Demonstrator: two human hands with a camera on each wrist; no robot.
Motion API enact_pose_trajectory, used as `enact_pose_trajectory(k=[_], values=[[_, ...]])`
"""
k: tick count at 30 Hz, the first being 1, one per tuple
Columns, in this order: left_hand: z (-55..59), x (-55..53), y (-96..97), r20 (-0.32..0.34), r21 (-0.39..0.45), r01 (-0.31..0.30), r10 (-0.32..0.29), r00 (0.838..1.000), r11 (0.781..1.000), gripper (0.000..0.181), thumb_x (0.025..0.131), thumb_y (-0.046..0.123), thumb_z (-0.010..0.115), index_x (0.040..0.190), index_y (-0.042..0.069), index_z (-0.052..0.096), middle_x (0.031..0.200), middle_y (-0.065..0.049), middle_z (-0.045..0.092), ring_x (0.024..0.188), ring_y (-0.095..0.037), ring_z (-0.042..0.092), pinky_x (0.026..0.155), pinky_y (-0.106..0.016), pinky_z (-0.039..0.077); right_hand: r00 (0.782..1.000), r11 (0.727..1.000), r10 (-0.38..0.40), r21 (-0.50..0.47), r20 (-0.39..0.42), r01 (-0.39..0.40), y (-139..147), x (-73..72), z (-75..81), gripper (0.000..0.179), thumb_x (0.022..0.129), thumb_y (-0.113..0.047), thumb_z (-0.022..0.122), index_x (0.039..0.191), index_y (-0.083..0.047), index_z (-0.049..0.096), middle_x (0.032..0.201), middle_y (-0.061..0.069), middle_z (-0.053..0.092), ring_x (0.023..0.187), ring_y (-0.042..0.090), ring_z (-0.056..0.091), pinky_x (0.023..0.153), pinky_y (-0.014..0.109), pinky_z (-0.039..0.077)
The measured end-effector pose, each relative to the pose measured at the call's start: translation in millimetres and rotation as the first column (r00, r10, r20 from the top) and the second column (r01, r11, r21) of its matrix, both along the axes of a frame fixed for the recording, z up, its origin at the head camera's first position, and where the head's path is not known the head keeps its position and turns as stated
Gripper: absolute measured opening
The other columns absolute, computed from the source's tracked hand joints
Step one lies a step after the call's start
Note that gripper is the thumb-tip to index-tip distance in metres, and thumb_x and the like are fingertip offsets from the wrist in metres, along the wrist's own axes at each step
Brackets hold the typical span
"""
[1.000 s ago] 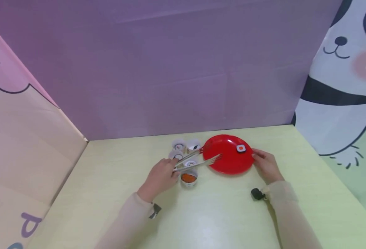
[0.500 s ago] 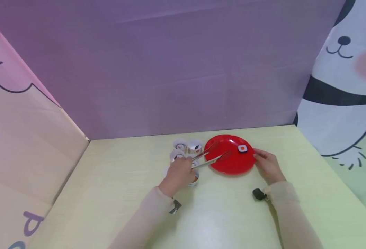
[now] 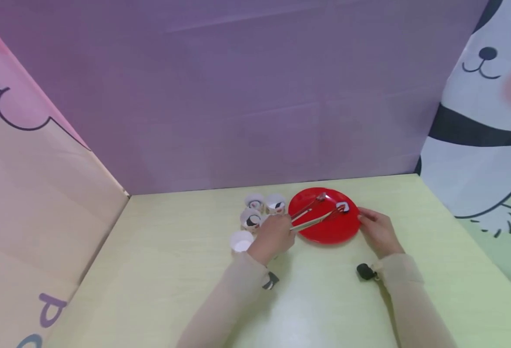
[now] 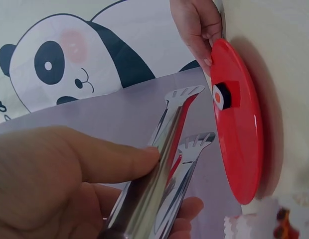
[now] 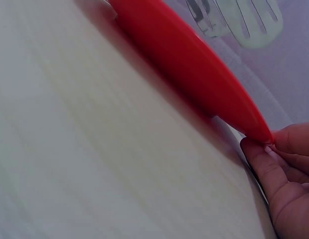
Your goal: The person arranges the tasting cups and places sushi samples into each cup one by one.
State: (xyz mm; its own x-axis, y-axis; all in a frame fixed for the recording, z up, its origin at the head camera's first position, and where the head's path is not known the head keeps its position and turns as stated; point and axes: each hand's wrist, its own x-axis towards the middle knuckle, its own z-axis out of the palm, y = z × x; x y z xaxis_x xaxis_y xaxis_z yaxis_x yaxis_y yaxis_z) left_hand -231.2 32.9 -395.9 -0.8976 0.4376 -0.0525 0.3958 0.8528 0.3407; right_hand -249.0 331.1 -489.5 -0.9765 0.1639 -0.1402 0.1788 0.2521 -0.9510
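Observation:
My left hand (image 3: 273, 238) grips metal tongs (image 4: 164, 159), the thumb along one arm and fingers under the other. Their slotted ends stand apart, with nothing between them, over the red plate (image 3: 322, 232). A small sushi roll piece (image 4: 222, 96), white with an orange centre and black side, lies on the plate's right part. In the head view one tong end overlaps it; the left wrist view shows the tips apart from it. My right hand (image 3: 379, 233) pinches the plate's right rim between thumb and fingers (image 5: 266, 162).
Several white paper cups (image 3: 241, 240) with printed sides stand left of the plate; my left hand partly hides the group. A purple wall (image 3: 255, 106) rises behind the table (image 3: 164, 251), and a panda-printed panel (image 3: 477, 159) stands at the right.
The left hand has moved right with the tongs, from over the cups to over the plate, near the sushi piece. The right hand keeps its hold on the rim.

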Motion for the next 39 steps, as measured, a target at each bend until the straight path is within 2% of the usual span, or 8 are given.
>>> enact_pose_trajectory(k=[7,10,14,18,25,29,34,39], values=[[-7.0,-6.4,20.7,0.088,-0.031,-0.052,0.055,0.995,0.998,0.015,0.089,0.022,0.063,0.093,0.008,0.061,0.074,-0.003,0.054,0.068,-0.016,0.051,0.053,-0.024,0.042,1.0,1.0,0.01,-0.011,-0.021,-0.01,0,1.7,-1.4,0.053,0.1,-0.028,0.042,0.144,0.0,0.032,0.145,0.02,0.037,0.131,0.033,0.037,0.087,0.014,0.046],[-9.7,-8.3,30.5,0.085,-0.083,-0.051,0.058,0.995,0.995,0.013,0.089,0.021,0.063,0.092,0.009,0.06,0.074,-0.002,0.054,0.069,-0.016,0.051,0.056,-0.024,0.042,0.999,0.999,0.012,-0.035,-0.036,-0.013,0,3.2,0.7,0.053,0.1,-0.027,0.042,0.143,0.002,0.032,0.145,0.023,0.037,0.122,0.023,0.046,0.085,0.012,0.046],[-14.0,-9.3,40.0,0.064,-0.144,-0.037,0.046,0.997,0.989,0.012,0.089,0.021,0.062,0.09,0.009,0.061,0.074,-0.001,0.055,0.071,-0.016,0.05,0.06,-0.025,0.042,0.998,0.999,0.019,-0.036,-0.053,-0.021,0,3.7,1.7,0.053,0.1,-0.027,0.043,0.143,0.003,0.033,0.144,0.024,0.037,0.111,0.008,0.048,0.083,0.01,0.046],[-20.7,-10.9,44.4,0.043,-0.13,-0.035,0.041,0.998,0.991,0.012,0.089,0.021,0.063,0.087,0.01,0.062,0.072,-0.001,0.055,0.071,-0.016,0.049,0.061,-0.024,0.041,0.998,1.0,0.02,-0.015,-0.058,-0.021,0,3.5,0.2,0.052,0.1,-0.026,0.043,0.142,0.003,0.034,0.143,0.024,0.039,0.11,0.008,0.049,0.083,0.01,0.046],[-25.2,-14.0,53.9,0.076,-0.084,-0.063,0.07,0.995,0.994,0.015,0.088,0.026,0.066,0.09,0.012,0.061,0.071,0.001,0.055,0.07,-0.014,0.051,0.058,-0.022,0.043,0.999,1.0,0.023,0.016,-0.045,-0.022,2,4.2,0.8,0.053,0.1,-0.029,0.042,0.142,0.002,0.034,0.143,0.022,0.04,0.121,0.02,0.045,0.083,0.009,0.045],[-25.5,-12.7,59.6,0.076,-0.1,-0.076,0.084,0.994,0.992,0.016,0.088,0.027,0.066,0.091,0.012,0.062,0.072,0.001,0.056,0.07,-0.013,0.051,0.062,-0.022,0.045,0.999,0.999,0.029,-0.017,-0.034,-0.03,0,4.6,1.4,0.053,0.1,-0.028,0.042,0.143,0.002,0.033,0.144,0.023,0.038,0.124,0.025,0.043,0.085,0.011,0.045],[-27.4,-11.2,64.5,0.044,-0.128,-0.083,0.09,0.995,0.988,0.017,0.088,0.028,0.066,0.095,0.013,0.062,0.075,0.001,0.056,0.072,-0.013,0.051,0.068,-0.023,0.046,0.999,0.999,0.035,-0.006,-0.026,-0.035,-1,5.2,2.8,0.053,0.1,-0.03,0.042,0.144,0.0,0.033,0.145,0.02,0.038,0.129,0.031,0.038,0.085,0.011,0.045],[-30.6,-9.1,67.0,0.033,-0.153,-0.093,0.099,0.995,0.984,0.02,0.088,0.029,0.066,0.096,0.012,0.06,0.076,0.0,0.056,0.071,-0.014,0.051,0.064,-0.023,0.046,0.999,0.999,0.036,0.001,-0.019,-0.036,0,5.2,3.4,0.054,0.1,-0.031,0.041,0.144,0.0,0.032,0.146,0.02,0.037,0.132,0.033,0.035,0.087,0.012,0.045]])
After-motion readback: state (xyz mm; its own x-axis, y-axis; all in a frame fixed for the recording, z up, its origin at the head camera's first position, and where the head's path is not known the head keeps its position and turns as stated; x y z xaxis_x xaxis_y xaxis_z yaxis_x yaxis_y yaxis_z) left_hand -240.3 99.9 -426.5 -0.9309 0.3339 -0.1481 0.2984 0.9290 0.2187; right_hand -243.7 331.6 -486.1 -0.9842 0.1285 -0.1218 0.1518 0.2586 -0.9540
